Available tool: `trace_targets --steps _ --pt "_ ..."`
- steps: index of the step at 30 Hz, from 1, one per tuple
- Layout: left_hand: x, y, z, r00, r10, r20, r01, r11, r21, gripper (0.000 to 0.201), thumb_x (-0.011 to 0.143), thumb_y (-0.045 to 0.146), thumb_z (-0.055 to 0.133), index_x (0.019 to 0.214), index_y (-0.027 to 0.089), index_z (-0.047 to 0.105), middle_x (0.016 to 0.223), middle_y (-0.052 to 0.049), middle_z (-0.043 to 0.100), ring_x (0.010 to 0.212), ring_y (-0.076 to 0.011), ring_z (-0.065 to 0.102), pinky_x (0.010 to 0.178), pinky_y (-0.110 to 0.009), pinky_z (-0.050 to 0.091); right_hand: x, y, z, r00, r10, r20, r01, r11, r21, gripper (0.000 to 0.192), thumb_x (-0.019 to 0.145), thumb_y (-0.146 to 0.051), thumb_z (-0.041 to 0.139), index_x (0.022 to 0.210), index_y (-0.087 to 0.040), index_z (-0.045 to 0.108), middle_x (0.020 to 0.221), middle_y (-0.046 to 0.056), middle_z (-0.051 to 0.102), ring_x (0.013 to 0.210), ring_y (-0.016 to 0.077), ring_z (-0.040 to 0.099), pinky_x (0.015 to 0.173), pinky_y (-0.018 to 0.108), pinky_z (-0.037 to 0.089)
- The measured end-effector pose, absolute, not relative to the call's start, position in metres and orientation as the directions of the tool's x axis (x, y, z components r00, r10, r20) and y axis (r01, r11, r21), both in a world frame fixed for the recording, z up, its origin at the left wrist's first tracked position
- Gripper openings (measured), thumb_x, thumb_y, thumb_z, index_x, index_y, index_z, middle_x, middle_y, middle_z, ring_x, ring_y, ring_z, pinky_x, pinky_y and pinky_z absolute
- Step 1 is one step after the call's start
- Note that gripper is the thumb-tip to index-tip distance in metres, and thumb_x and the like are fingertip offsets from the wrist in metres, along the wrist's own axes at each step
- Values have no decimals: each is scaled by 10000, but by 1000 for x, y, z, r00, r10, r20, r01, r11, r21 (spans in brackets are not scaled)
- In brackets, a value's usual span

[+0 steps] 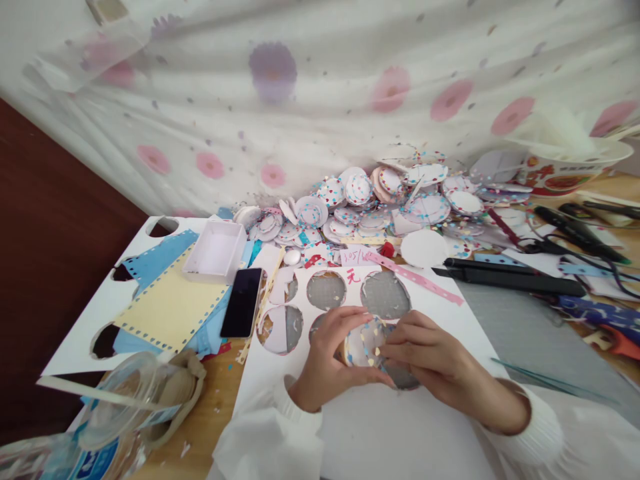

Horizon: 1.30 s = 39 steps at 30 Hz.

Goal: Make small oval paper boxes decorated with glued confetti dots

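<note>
A round confetti-dotted piece (364,343) is grasped by the left hand (331,360), just below the frame's centre; its right side is touched by the right hand (436,355), whose grip cannot be told. A holed white card (260,373) is seen beneath.

Left hand (325,363) grips speckled round piece (367,345) — right hand (436,355) touches it — holed card (457,321) beneath

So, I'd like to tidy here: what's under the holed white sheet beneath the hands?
Under the white sheet, a grey mat shows through several holes and past the sheet's right edge. The left hand and right hand partly hide other holes; beneath solid parts, all is covered.
</note>
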<state>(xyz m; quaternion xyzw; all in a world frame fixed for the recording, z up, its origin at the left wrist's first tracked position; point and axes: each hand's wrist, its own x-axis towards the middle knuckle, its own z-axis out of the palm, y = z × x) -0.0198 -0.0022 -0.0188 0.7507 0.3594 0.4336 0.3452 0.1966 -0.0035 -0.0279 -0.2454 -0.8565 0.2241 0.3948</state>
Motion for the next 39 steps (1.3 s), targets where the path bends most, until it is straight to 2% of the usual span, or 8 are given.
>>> trace_targets --steps 13,19,23,26,29,32,35,39 --pt "-19 -2 -18 372 849 375 261 -484 836 681 608 397 867 1225 285 603 1197 -81 637 1140 -272 579 995 -417 470 200 -11 -28 -595 493 635 395 867 -303 370 978 -78 330 1188 -162 624 954 62 711 811 192 544 726 369 431" --pt "-19 -2 -14 440 823 359 221 -487 845 677 599 388 873 1216 280 617 1191 -79 652 1119 -269 592 990 -412 468 199 -11 -18 -621 386 682 423 898 -123 307 994 -120 408 1210 -181 617 893 6 734 833 170 588 796 360 445" --pt "-19 -2 -14 393 850 350 200 -451 870 640 609 372 871 1195 272 632 1184 -92 653 1126 -285 586 992 -433 464 197 -9 -19 -636 454 623 409 884 -227 327 1000 -134 355 1179 -177 625 914 43 721 821 183 586 737 362 473" --pt "-18 -1 -14 332 882 334 195 -411 891 588 633 371 857 1171 256 648 1183 -101 649 1126 -288 587 1007 -443 456 195 -8 -23 -595 540 595 418 840 -345 259 987 -200 438 1166 -185 624 959 74 699 877 201 584 753 362 491" --pt "-18 0 -14 289 904 315 158 -370 915 572 642 407 846 1155 237 659 1181 -110 652 1129 -295 583 1010 -448 453 197 -10 -24 -527 563 636 426 823 -375 324 967 -336 500 1243 -189 589 1017 99 676 935 222 573 797 375 493" --pt "-20 1 -17 204 941 269 54 -286 957 594 633 474 833 1141 216 665 1184 -117 654 1132 -301 583 1003 -435 459 200 -14 -24 -384 595 706 490 780 -390 322 958 -303 495 1245 -195 591 1025 114 651 928 236 565 797 393 479" --pt "-22 0 -22 136 980 143 -102 -130 986 637 683 584 752 1183 206 636 1201 -118 658 1110 -304 606 952 -414 496 199 -16 -21 -318 550 772 517 783 -345 274 875 -261 611 1141 -202 636 944 93 651 877 227 576 774 385 483" --pt "-21 -2 -23 189 982 17 -273 36 961 676 766 680 603 1236 195 603 1198 -125 670 1130 -316 608 936 -423 507 191 -15 -17 -446 417 792 472 861 -188 275 828 -220 697 1098 -217 649 898 49 708 879 187 630 777 332 519"
